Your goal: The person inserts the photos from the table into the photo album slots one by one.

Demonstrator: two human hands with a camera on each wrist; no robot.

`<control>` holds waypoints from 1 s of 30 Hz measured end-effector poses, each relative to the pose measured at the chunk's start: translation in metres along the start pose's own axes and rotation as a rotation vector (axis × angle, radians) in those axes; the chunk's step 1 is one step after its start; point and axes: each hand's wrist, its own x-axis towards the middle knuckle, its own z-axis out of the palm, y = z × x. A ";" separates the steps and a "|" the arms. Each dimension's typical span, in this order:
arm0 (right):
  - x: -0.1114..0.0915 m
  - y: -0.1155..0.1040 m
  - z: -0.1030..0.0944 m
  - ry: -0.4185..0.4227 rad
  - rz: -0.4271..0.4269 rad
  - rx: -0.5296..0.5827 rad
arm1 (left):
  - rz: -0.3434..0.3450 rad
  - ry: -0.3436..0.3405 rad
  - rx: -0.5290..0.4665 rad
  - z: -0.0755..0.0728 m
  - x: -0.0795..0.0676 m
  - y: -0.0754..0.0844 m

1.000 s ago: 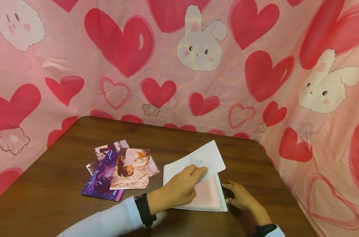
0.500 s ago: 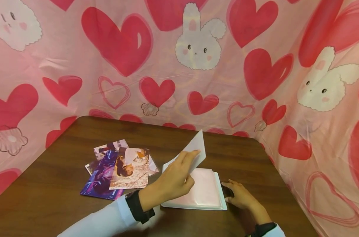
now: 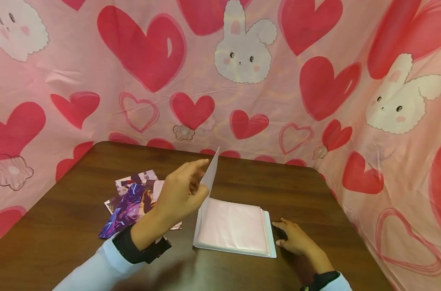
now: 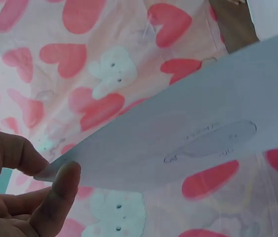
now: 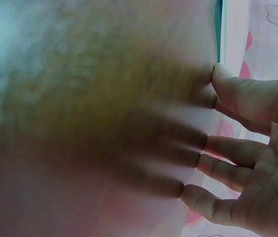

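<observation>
A small photo album (image 3: 235, 226) lies on the brown table, with pale pink sleeves showing. Its white front cover (image 3: 211, 171) stands nearly upright at the left side. My left hand (image 3: 178, 194) pinches the cover's corner between thumb and finger, as the left wrist view shows; a faint line drawing (image 4: 213, 140) is on the cover. My right hand (image 3: 297, 240) rests on the table just right of the album, fingers spread and holding nothing. In the right wrist view its fingertips (image 5: 198, 195) touch the glossy tabletop near the album's edge (image 5: 220, 29).
Several photo prints (image 3: 122, 212) lie overlapping on the table (image 3: 78, 194) left of the album, partly hidden behind my left hand. A pink cloth (image 3: 202, 72) with hearts and rabbits hangs around the table's back and sides.
My left hand has lifted the album's cover and swung it leftward from a low slant to nearly upright, uncovering the pink sleeves. The right hand has stayed in place.
</observation>
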 end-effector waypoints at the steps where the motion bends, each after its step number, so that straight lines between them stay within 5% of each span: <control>1: 0.000 0.000 0.000 0.001 0.002 -0.003 | -0.015 -0.002 0.010 -0.003 0.000 -0.001; 6: 0.000 0.001 0.000 0.002 0.004 -0.003 | -0.141 -0.061 0.087 -0.020 0.000 -0.002; 12: 0.001 0.001 0.002 0.008 0.003 -0.005 | -0.366 -0.250 0.138 -0.050 0.001 -0.002; 19: 0.003 0.000 0.003 0.014 0.003 0.013 | -0.544 -0.439 0.157 -0.080 -0.002 -0.012; 30: 0.007 -0.014 0.004 -0.010 0.058 0.021 | -0.597 -0.617 0.454 -0.101 -0.018 -0.034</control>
